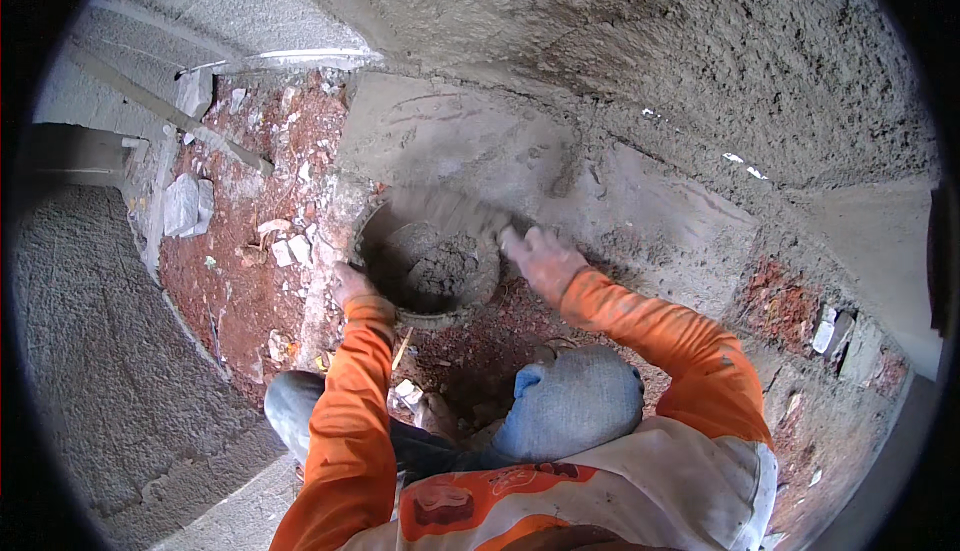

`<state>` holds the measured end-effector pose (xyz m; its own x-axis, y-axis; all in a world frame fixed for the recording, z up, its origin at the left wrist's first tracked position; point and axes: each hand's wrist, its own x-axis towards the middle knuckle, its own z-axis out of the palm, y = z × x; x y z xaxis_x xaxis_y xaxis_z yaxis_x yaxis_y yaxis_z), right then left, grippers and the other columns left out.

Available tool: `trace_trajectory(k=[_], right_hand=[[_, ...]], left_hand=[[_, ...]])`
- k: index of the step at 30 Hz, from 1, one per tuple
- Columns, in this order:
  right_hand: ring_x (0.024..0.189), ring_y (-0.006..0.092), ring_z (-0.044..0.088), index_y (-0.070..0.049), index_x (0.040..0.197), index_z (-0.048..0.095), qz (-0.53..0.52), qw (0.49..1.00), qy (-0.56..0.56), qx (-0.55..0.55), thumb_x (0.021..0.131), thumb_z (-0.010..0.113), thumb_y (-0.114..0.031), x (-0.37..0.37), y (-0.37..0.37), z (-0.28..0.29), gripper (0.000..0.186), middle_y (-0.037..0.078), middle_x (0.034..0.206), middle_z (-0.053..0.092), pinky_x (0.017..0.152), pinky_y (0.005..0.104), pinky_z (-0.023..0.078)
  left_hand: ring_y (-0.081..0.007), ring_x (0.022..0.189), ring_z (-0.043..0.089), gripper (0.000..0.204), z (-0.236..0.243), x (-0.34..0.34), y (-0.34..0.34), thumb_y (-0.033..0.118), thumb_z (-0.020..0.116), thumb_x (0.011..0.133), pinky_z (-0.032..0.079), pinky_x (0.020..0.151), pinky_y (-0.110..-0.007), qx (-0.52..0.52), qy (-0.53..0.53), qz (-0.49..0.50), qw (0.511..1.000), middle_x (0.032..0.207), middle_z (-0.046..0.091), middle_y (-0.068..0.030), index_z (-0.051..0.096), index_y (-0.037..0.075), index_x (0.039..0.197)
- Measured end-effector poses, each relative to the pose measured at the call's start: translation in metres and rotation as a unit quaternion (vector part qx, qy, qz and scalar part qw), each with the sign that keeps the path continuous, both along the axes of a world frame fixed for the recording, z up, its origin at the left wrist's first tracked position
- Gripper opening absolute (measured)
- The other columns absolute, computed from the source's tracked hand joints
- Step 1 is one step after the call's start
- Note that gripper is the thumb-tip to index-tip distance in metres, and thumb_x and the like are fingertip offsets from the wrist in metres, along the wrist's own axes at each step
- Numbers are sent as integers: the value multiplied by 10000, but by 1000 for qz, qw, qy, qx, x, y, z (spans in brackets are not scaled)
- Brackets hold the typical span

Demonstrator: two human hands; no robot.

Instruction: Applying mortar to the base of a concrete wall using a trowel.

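A round, mortar-stained bucket (372, 251) holds a lump of wet grey mortar (445, 271). My left hand (352, 283) is closed on the left side of its rim. At the right of the rim, my right hand (545, 263) grips what looks like a trowel (460, 209), whose blade is smeared by motion over the back of the bucket. Behind the bucket lies a smooth grey slab (450, 131) with streaks of mortar.
Rough rendered walls (700, 41) rise behind and at the left. Red rubble (230, 271), white chunks (182, 206) and a long stick (215, 141) lie at left. More debris (830, 336) sits at right. My knees are bent just below the bucket.
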<state>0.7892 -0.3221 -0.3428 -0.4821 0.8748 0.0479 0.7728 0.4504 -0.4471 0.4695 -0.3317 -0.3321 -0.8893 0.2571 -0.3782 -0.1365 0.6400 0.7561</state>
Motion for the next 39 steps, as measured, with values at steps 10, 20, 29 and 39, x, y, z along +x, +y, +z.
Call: trace_trajectory(k=[10, 20, 29, 39], right_hand=[[615, 198, 557, -79, 998, 520, -81, 815, 276, -503, 826, 544, -327, -79, 108, -27, 303, 106, 754, 583, 566, 363, 481], [597, 199, 517, -60, 957, 578, -285, 850, 244, -370, 830, 515, -393, 54, 89, -20, 362, 49, 712, 541, 549, 357, 437], [758, 149, 539, -108, 1112, 566, -134, 802, 116, -571, 839, 546, -332, 92, 37, 6, 354, 85, 893, 572, 667, 287, 475], [855, 283, 593, -112, 1061, 592, -143, 969, -107, -173, 777, 573, -424, 159, 116, 12, 422, 120, 881, 635, 760, 385, 469]], left_hand=[[-258, 752, 578, 514, -26, -80, -52, 459, 383, 809, 481, 707, -371, 64, -147, 31, 987, 912, 613, -114, 593, 26, 989], [-264, 831, 569, 619, -15, -66, -44, 506, 351, 865, 455, 764, -346, 103, -162, 27, 981, 980, 600, -132, 557, -50, 1043], [-248, 799, 566, 603, 1, -57, -38, 500, 405, 832, 472, 727, -361, 149, -226, 9, 963, 975, 583, -129, 546, -44, 1051], [-271, 803, 566, 601, -32, -82, -44, 478, 369, 849, 471, 739, -358, 52, -83, -107, 989, 975, 583, -150, 533, -61, 1058]])
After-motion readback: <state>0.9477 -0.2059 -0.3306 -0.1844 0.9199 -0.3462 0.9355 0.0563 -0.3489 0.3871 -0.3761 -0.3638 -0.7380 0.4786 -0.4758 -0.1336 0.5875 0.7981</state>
